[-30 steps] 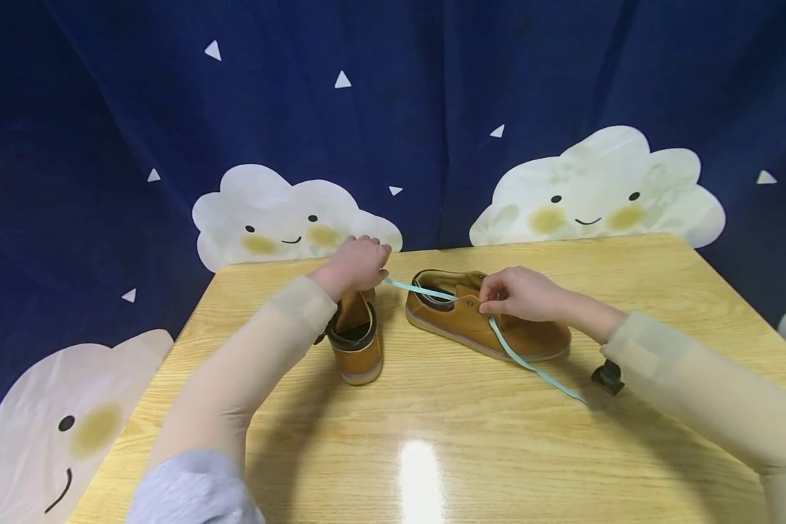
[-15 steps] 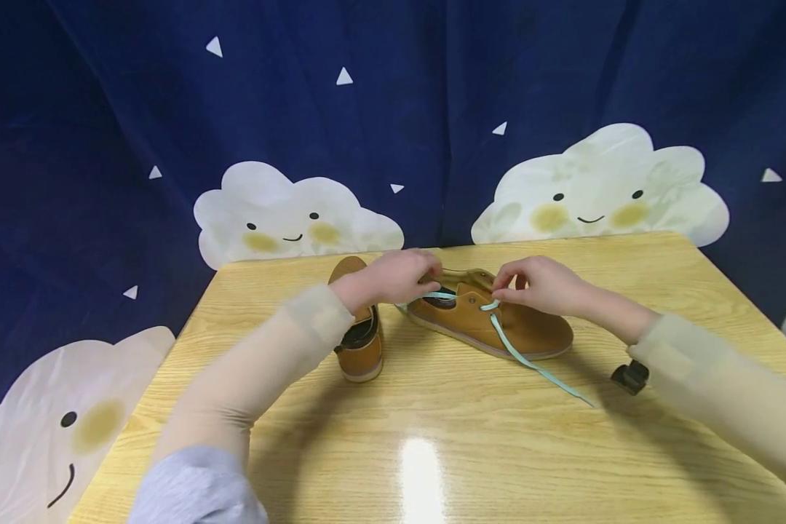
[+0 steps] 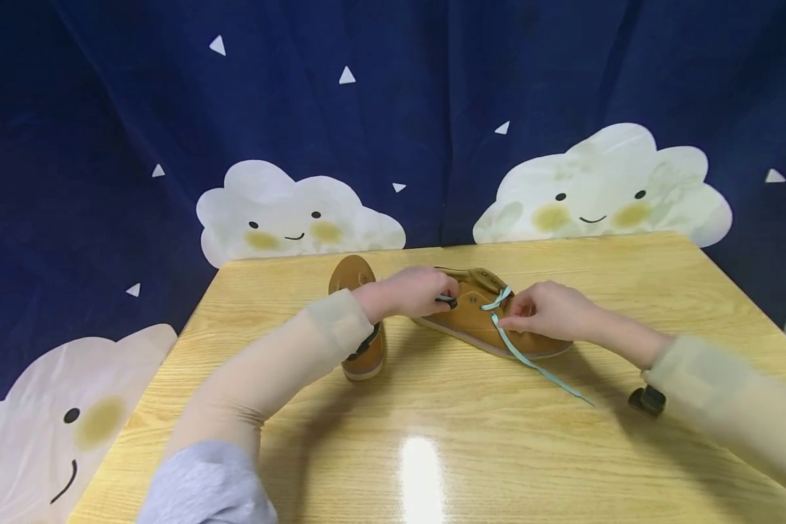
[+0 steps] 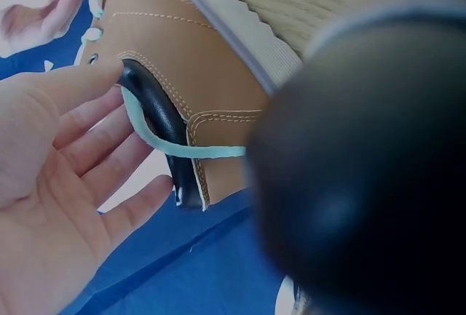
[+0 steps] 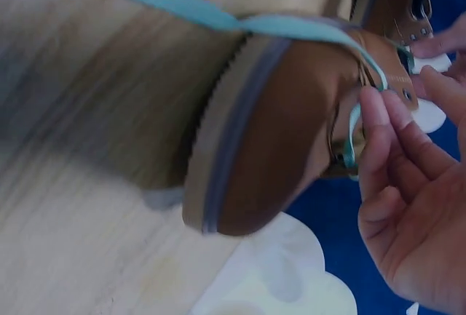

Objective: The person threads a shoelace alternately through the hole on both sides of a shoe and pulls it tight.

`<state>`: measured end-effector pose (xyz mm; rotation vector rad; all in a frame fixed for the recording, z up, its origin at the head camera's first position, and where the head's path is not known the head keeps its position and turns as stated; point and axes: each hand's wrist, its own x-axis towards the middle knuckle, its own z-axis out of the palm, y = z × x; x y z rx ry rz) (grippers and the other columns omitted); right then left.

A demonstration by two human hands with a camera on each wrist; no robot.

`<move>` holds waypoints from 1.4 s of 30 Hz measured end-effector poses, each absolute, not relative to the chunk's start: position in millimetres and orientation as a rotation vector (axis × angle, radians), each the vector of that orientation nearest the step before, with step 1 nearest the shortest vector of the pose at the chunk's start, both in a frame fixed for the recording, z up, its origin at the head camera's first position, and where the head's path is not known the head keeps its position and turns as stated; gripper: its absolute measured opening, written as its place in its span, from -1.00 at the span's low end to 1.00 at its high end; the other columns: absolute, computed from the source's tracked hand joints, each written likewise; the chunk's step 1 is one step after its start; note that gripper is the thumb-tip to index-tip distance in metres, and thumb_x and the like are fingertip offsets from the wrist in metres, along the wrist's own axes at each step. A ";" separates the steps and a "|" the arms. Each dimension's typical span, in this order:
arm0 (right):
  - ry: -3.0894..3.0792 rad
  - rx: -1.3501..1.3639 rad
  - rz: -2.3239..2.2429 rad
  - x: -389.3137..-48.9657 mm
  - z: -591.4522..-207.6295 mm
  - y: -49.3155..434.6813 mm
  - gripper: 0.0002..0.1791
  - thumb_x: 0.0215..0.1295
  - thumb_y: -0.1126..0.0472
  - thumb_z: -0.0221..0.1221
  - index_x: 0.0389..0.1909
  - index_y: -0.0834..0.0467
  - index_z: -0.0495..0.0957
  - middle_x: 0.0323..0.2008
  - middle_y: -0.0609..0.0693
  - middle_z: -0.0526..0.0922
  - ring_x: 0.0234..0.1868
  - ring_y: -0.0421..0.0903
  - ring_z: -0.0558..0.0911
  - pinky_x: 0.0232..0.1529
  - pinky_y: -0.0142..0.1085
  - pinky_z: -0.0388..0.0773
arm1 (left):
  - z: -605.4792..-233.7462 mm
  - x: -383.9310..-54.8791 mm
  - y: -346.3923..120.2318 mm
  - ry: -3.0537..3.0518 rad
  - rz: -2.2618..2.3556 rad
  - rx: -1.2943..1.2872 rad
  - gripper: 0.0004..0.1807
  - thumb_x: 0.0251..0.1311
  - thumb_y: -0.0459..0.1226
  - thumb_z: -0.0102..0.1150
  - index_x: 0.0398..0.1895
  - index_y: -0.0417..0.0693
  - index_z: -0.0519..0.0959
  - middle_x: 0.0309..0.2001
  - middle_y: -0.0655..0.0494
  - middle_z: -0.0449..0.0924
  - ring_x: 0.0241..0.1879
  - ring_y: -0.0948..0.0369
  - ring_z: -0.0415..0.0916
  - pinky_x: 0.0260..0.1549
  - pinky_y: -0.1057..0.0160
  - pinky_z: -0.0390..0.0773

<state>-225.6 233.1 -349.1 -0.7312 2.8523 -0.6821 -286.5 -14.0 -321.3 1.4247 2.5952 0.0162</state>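
A tan shoe [image 3: 466, 314] lies at the table's far middle, toe to the right. A pale turquoise shoelace [image 3: 542, 372] runs through its eyelets, one end trailing on the table towards me. At the shoe's opening, my left hand [image 3: 426, 290] has thumb and fingers about the lace, seemingly pinching it; in the left wrist view, the lace [image 4: 149, 137] loops over the black collar [image 4: 156, 104]. My right hand [image 3: 550, 311] is by the front eyelets. Its fingertips [image 5: 375, 104] pinch the lace there in the right wrist view.
A second tan shoe [image 3: 351, 274] stands to the left, partly behind my left wrist, toe away from me. Both stand on a wooden table [image 3: 498, 451]. Behind it hangs a dark blue curtain [image 3: 426, 94] with clouds and triangles. A small black device [image 3: 647, 400] hangs at my right wrist.
My left hand has come right from over the second shoe to the first shoe's opening. The lace it drew taut is slack. My right hand has shifted slightly right and down; a lace loop now shows above the eyelets.
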 end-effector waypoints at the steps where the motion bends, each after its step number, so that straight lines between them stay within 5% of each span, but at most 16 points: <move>1: 2.849 -0.731 -0.663 -224.4 -351.1 231.8 -0.62 0.23 -0.12 0.27 -0.68 -0.03 0.52 -0.73 -0.23 0.41 -0.66 -0.23 0.34 -0.60 -0.31 0.25 | -321.6 -286.5 -13.4 2.600 0.011 1.426 -0.92 0.32 -0.28 0.19 -0.19 -0.06 0.62 -0.22 0.15 0.63 -0.24 0.22 0.54 -0.16 0.24 0.48; 9: 2.923 -0.707 -0.553 -218.0 -358.8 222.9 -0.66 0.16 0.01 0.35 -0.70 -0.05 0.46 -0.70 -0.25 0.40 -0.62 -0.22 0.36 -0.59 -0.31 0.25 | -322.4 -286.4 -12.5 2.608 -0.017 1.409 -0.96 0.32 -0.29 0.18 -0.23 -0.04 0.60 -0.30 0.19 0.58 -0.38 0.24 0.41 -0.31 0.27 0.41; 18: 2.958 -0.622 -0.583 -220.6 -362.6 215.4 -0.65 0.16 -0.05 0.34 -0.67 -0.05 0.47 -0.68 -0.22 0.43 -0.64 -0.19 0.34 -0.63 -0.31 0.21 | -320.2 -286.4 -14.3 2.587 -0.019 1.395 -0.89 0.34 -0.28 0.16 -0.14 -0.05 0.61 -0.22 0.14 0.62 -0.30 0.22 0.51 -0.23 0.25 0.48; 24: 2.881 -0.651 -0.710 -224.4 -361.4 220.1 -0.81 0.18 0.17 0.31 -0.57 0.04 0.54 -0.59 -0.19 0.52 -0.55 -0.19 0.42 -0.52 -0.29 0.32 | -306.5 -293.5 -11.5 2.541 0.012 1.330 -0.75 0.41 -0.33 0.01 0.05 -0.11 0.59 -0.03 0.07 0.61 -0.08 0.19 0.53 -0.05 0.29 0.46; 31: 2.523 -0.616 -1.145 -228.0 -350.0 237.6 -0.94 0.24 0.40 0.17 -0.41 0.29 0.57 -0.50 0.01 0.69 -0.45 -0.09 0.63 -0.43 -0.38 0.45 | -296.9 -302.3 -2.3 2.552 0.076 1.314 -0.77 0.41 -0.29 0.03 0.00 -0.11 0.61 -0.03 0.09 0.63 -0.02 0.21 0.55 -0.02 0.34 0.45; 42: 2.425 -0.488 -1.211 -219.9 -319.4 266.0 -0.74 0.34 0.20 0.20 -0.27 0.37 0.64 -0.49 0.02 0.68 -0.41 -0.11 0.58 -0.41 -0.33 0.49 | -316.3 -295.6 11.3 2.569 0.044 1.393 -0.84 0.34 -0.18 0.17 -0.25 -0.07 0.64 -0.29 0.16 0.60 -0.30 0.27 0.47 -0.22 0.34 0.43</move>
